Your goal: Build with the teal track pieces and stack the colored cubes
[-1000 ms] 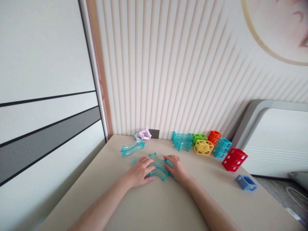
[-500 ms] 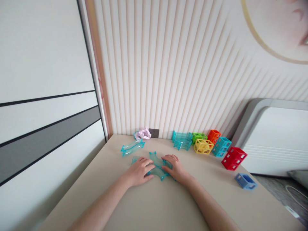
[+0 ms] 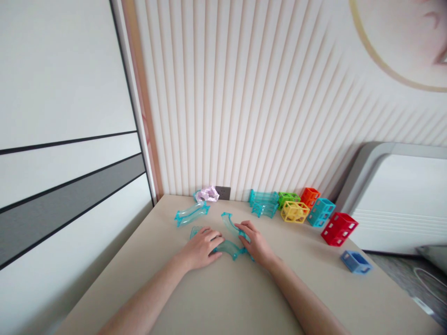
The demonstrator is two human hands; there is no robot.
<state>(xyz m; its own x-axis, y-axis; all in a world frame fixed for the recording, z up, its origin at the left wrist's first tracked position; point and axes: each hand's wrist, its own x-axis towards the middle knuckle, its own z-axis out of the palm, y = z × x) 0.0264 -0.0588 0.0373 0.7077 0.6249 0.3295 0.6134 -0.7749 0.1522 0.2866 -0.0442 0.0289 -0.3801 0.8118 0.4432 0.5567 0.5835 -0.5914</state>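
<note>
My left hand (image 3: 203, 248) lies low over the table with its fingers bent and its thumb apart, gripping the left end of a clear teal curved track piece (image 3: 228, 249). Beneath and beyond its knuckles shows part of another teal piece (image 3: 195, 231). A second teal curved track piece (image 3: 229, 224) is held between the thumb and fingers of my right hand (image 3: 256, 242). That piece angles away toward the wall, and a gap separates its far end from the lower curve. My right hand hides where the two pieces come close.
Farther left lie more teal track pieces (image 3: 192, 213) and crumpled lilac material (image 3: 207, 193). Teal pieces (image 3: 264, 204) stand by the wall, beside yellow (image 3: 295, 212), green (image 3: 287, 199), orange (image 3: 310, 197), teal (image 3: 321, 212) and red (image 3: 339, 229) blocks. A blue block (image 3: 356, 262) sits near the right edge.
My right hand has swung the upper curved piece up and to the right, widening the gap to the lower curve. My left hand has stayed nearly still.
</note>
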